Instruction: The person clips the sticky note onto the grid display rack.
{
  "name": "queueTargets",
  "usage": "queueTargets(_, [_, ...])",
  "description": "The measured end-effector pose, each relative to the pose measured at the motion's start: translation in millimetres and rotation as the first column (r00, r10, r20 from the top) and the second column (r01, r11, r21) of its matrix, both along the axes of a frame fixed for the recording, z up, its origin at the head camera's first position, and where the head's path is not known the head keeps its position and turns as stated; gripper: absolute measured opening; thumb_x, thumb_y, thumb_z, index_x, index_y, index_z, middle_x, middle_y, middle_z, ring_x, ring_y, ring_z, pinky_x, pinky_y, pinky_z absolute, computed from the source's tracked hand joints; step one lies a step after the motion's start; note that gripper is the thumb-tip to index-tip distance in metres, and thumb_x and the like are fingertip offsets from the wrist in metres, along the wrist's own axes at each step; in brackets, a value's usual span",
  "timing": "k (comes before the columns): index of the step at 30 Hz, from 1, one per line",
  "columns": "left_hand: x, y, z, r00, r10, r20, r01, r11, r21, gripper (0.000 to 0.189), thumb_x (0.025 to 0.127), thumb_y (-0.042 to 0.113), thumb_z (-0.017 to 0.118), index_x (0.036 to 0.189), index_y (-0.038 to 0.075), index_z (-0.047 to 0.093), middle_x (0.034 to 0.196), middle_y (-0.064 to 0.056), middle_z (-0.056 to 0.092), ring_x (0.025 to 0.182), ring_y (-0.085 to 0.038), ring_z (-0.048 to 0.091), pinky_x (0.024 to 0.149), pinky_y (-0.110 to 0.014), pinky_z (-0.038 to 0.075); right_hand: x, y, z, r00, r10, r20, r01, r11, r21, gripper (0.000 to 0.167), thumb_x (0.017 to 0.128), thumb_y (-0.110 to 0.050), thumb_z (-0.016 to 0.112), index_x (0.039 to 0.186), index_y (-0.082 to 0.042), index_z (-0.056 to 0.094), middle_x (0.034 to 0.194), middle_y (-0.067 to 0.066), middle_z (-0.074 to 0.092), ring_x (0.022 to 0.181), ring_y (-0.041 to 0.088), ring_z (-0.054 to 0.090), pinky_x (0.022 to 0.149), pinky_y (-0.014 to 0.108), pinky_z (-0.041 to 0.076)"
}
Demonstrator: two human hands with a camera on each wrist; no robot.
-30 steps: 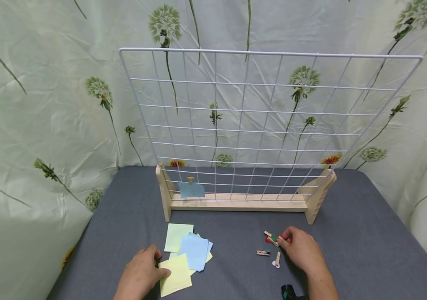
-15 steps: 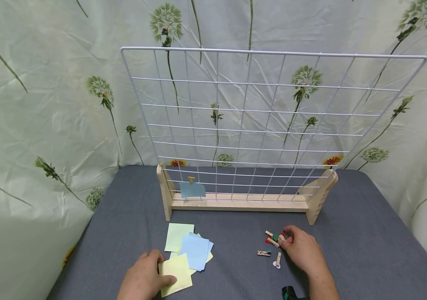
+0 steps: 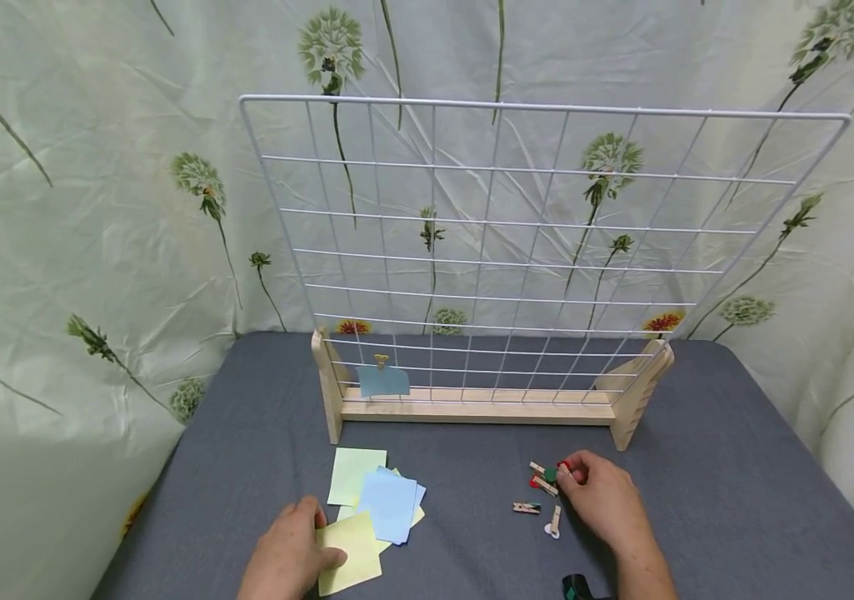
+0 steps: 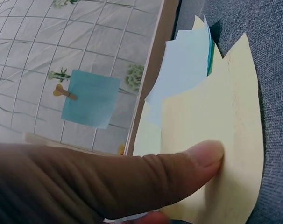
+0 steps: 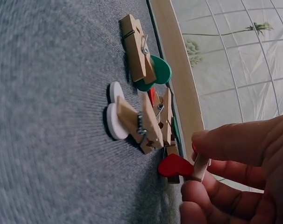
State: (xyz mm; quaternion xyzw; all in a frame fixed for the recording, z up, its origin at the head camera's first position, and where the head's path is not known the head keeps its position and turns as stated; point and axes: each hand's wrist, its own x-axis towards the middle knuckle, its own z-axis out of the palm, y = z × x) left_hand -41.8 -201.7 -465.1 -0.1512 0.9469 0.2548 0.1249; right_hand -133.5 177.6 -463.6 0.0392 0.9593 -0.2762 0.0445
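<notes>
My left hand (image 3: 287, 550) pinches a yellow paper note (image 3: 359, 542) by its left edge. Its thumb (image 4: 179, 175) lies flat across the paper in the left wrist view; the fingers beneath are mostly hidden. Blue notes (image 3: 391, 504) and a pale green note (image 3: 355, 473) lie just beyond. With thumb and fingertips, my right hand (image 3: 606, 504) holds a small wooden clothespin (image 5: 200, 168) bearing a red heart (image 5: 174, 165). Beside it are a clothespin with a white decoration (image 5: 127, 114), one with green (image 5: 136, 51), and several others overlapping on the cloth.
A white wire grid (image 3: 482, 221) in a wooden stand (image 3: 471, 410) rises behind the hands. A blue note (image 3: 384, 382) hangs low on its left, held by a clothespin with a yellow top (image 3: 381, 360). A grey cloth (image 3: 471, 467) covers the table; a patterned curtain (image 3: 97, 250) surrounds it.
The left thumb has slid slightly right over the yellow note. The right fingers have shifted a little at the pile, and the red heart now shows at their tips.
</notes>
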Motion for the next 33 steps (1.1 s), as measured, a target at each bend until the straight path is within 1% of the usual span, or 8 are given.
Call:
queueTargets(2, [2.4,-0.5,-0.2,0.999,-0.005,-0.045,0.005,1.0,-0.005,0.045,0.066,0.021,0.094,0.085,0.012,0.055,0.082,-0.006,0.05,0.071,-0.021,0.051,0.063,-0.038,0.043,-0.4,-1,-0.1,1.0,-0.006,-0.006,0.006,1.0,-0.01,0.018,0.093,-0.023,0.071,0.101,-0.008,0.072,0.077,-0.002,0.061,0.068,0.015,0.05,0.062,0.031,0.034])
queueTargets(4, [3.4,0.4,0.3,0.998,-0.002,-0.058,0.002,1.0,-0.008,0.043,0.066,0.02,0.093,0.083,0.013,0.054,0.083,-0.005,0.048,0.071,-0.021,0.05,0.063,-0.037,0.042,-0.7,-2,0.2,1.0,-0.012,-0.012,0.012,1.0,-0.02,0.019,0.093,-0.023,0.071,0.103,-0.007,0.071,0.078,-0.002,0.061,0.068,0.015,0.05,0.061,0.031,0.034])
queueTargets(11, [1.2,3.1,-1.0,1.0,0.001,-0.018,-0.001,1.0,-0.004,0.036,0.073,0.015,0.089,0.085,0.012,0.055,0.077,-0.004,0.053,0.069,-0.02,0.048,0.062,-0.036,0.04,-0.8,-3,1.4,0.999,-0.024,-0.032,0.023,0.999,-0.038,0.022,0.092,-0.023,0.072,0.108,-0.007,0.071,0.081,-0.002,0.068,0.069,0.014,0.053,0.062,0.031,0.037])
queueTargets(15, [0.6,4.5,-1.4,1.0,0.006,-0.005,-0.006,0.998,0.065,0.027,0.079,0.009,0.083,0.089,0.012,0.058,0.076,-0.002,0.057,0.069,-0.019,0.05,0.062,-0.036,0.042,-0.7,-3,1.5,0.998,-0.03,-0.047,0.028,0.999,-0.041,0.021,0.093,-0.025,0.072,0.106,-0.008,0.072,0.082,-0.001,0.069,0.071,0.013,0.055,0.063,0.031,0.039])
queueTargets(18, [1.0,5.0,-1.1,1.0,-0.013,-0.024,0.016,0.992,0.121,0.022,0.082,0.006,0.079,0.093,0.012,0.061,0.081,-0.001,0.062,0.071,-0.018,0.053,0.064,-0.037,0.045,-0.9,-3,1.2,0.998,-0.036,-0.055,0.033,0.999,-0.042,0.021,0.094,-0.026,0.071,0.104,-0.008,0.073,0.081,-0.001,0.069,0.071,0.013,0.056,0.063,0.031,0.039])
queueTargets(24, [1.5,5.5,-0.8,0.992,-0.046,-0.114,0.068,0.978,0.198,0.02,0.085,0.003,0.076,0.097,0.013,0.065,0.086,0.003,0.064,0.074,-0.014,0.053,0.065,-0.032,0.045,-1.9,-5,0.3,0.996,-0.049,-0.075,0.046,0.998,-0.042,0.023,0.095,-0.024,0.072,0.107,-0.005,0.073,0.082,0.001,0.068,0.073,0.016,0.057,0.063,0.031,0.04])
queueTargets(27, [0.8,7.1,-1.0,0.986,-0.026,-0.164,0.072,0.957,0.281,0.018,0.088,0.005,0.076,0.1,0.013,0.066,0.087,0.003,0.064,0.072,-0.011,0.053,0.063,-0.028,0.044,-2.4,-6,-0.6,0.995,-0.055,-0.084,0.051,0.998,-0.046,0.024,0.095,-0.023,0.072,0.109,-0.005,0.073,0.083,0.002,0.068,0.073,0.016,0.057,0.063,0.031,0.04])
queueTargets(33, [-0.7,15.7,-1.9,0.958,0.026,-0.286,0.111,0.884,0.454,0.015,0.089,0.011,0.077,0.1,0.014,0.068,0.085,0.002,0.066,0.066,-0.002,0.053,0.062,-0.021,0.044,-3.4,-8,-1.2,0.994,-0.059,-0.096,0.052,0.996,-0.071,0.024,0.094,-0.023,0.073,0.109,-0.005,0.072,0.084,0.003,0.068,0.072,0.016,0.056,0.063,0.03,0.041])
